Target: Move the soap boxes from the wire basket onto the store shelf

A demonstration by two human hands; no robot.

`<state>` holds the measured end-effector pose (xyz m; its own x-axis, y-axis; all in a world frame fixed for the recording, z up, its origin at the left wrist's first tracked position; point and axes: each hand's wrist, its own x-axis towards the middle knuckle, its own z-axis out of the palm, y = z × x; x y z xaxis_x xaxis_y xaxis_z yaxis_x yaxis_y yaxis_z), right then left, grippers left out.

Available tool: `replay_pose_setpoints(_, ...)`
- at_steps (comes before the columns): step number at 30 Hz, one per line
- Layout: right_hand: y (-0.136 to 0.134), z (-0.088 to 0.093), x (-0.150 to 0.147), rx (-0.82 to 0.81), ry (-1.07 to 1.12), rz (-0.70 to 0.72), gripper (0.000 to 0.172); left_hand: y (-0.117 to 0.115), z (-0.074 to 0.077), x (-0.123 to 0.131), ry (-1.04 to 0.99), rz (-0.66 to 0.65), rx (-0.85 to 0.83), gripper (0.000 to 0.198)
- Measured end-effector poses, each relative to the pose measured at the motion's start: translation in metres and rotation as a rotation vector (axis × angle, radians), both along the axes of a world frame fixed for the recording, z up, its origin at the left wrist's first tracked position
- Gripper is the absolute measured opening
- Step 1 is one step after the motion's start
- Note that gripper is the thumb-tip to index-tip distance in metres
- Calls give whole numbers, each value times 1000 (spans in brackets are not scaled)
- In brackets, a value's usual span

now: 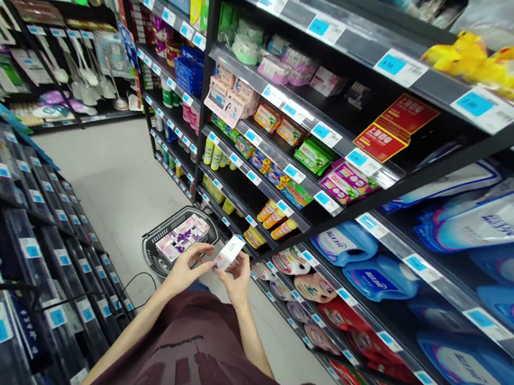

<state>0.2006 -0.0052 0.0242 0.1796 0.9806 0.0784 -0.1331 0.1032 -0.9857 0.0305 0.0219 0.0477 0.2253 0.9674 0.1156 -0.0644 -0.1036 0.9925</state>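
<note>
A small white box (230, 252) with dark lettering is held upright but tilted in front of my body. My right hand (236, 276) grips it from the right and below, its fingers curled round the lower edge. On the other side, my left hand (189, 265) has its thumb and fingertips near the box's lower left corner; its fingers are apart, and whether they touch the box is hard to tell. Just beyond my left hand, a dark basket (145, 246) stands on the floor with several pink, white and purple packages (183, 235) inside.
Shelves with price tags (363, 161) rise in front and to the right, holding boxes, yellow bottles and blue detergent jugs (381, 277). Another shelf rack (27, 239) stands close on the left. A dark cable (141, 274) hangs near my left forearm. Pale floor (109, 161) runs between the racks.
</note>
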Motion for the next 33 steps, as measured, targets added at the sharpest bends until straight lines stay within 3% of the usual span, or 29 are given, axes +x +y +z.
replay_pose_setpoints(9, -3, 6, -1, 12, -170, 40, 65, 0, -4, 2, -174, 15, -23, 54)
replay_pose_setpoints(33, -2, 2, 0, -13, -166, 24, 66, 0, 4, 1, -118, 69, 12, 43)
